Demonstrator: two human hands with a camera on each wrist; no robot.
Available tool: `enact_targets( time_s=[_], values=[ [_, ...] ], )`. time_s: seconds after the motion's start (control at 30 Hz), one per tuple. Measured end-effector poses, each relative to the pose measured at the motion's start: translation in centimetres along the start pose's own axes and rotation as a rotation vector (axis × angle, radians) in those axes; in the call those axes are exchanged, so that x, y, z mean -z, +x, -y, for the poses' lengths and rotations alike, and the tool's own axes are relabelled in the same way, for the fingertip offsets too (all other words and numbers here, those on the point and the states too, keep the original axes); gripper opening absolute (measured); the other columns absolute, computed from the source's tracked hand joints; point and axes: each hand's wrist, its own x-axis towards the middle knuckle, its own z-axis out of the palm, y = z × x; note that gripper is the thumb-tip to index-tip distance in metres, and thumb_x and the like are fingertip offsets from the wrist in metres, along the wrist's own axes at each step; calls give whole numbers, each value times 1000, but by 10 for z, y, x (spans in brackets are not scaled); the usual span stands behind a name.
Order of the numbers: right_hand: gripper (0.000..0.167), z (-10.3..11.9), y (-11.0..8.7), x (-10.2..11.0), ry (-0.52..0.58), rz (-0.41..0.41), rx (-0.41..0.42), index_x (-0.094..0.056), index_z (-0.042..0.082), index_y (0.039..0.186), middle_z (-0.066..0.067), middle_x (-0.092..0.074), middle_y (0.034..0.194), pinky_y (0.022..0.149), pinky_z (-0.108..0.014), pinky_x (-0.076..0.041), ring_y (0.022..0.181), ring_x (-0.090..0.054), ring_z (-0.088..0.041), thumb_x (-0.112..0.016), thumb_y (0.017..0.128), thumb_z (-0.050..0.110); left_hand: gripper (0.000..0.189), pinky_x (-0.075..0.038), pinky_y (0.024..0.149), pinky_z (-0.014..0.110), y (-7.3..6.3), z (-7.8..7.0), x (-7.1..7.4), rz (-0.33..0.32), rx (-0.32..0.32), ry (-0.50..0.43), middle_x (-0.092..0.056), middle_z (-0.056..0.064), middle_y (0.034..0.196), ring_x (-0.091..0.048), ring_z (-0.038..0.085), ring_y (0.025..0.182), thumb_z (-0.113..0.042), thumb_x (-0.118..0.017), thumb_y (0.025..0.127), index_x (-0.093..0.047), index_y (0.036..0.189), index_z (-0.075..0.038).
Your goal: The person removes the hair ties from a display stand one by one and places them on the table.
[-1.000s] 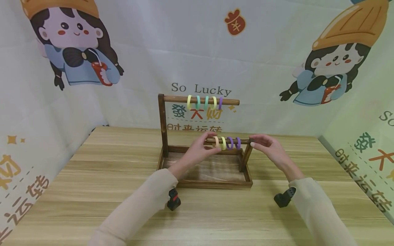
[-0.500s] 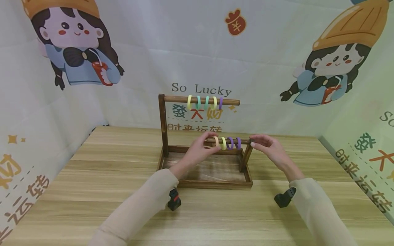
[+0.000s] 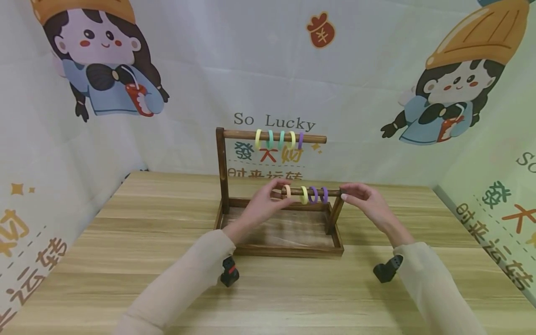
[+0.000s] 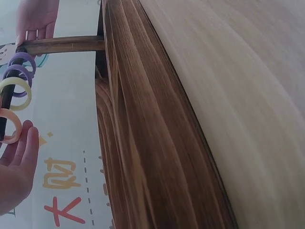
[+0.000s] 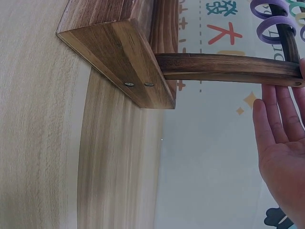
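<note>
Compared with half a second earlier, the peach ring [image 3: 288, 191] had slid left along the lower bar [image 3: 295, 191], almost to its free end, and the left hand [image 3: 264, 202] had shifted left with it. A gap had opened between it and the yellow ring [image 3: 304, 196]. The ring still circled the bar, pinched between the left thumb and fingers. The right hand [image 3: 368, 204] had not moved; its thumb and fingers pinched the top of the short post [image 3: 334, 216].

Counted, the lower bar carried four rings: one peach, one yellow, two purple [image 3: 325, 195]. The upper bar [image 3: 238, 134] carried five: two yellow, two green, one purple, unchanged. One tray [image 3: 289, 251] formed the base, with two posts, on the table [image 3: 314, 293].
</note>
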Motion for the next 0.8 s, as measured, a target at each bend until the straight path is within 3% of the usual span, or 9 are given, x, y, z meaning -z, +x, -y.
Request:
enact_targets(
  time_s=[0.13, 0.37, 0.8],
  values=[
    [48, 0, 0, 0, 1, -1, 0, -49, 2, 121, -15, -50, 119, 88, -42, -37, 106, -48, -24, -58, 86, 33, 42, -47, 75, 38, -2, 3, 6, 1, 16, -12, -47, 14, 115, -52, 30, 97, -10, -62, 83, -46, 121, 0],
    [48, 0, 0, -1, -4, 1, -5, -49, 2, 121, -15, -50, 119, 88, -43, -37, 106, -47, -25, -57, 86, 34, 42, -49, 71, 37, 8, 39, 16, -30, 9, 31, -50, 3, 112, -55, 19, 91, -18, -65, 81, -49, 120, -12],
    [45, 1, 1, 0, -5, 6, 3, -49, 0, 121, -15, -50, 118, 88, -41, -37, 102, -50, -17, -56, 87, 29, 42, -48, 72, 30, -11, 46, 36, 15, -33, 150, -55, 5, 107, -57, 15, 88, -21, -64, 82, -50, 121, -12]
  ],
)
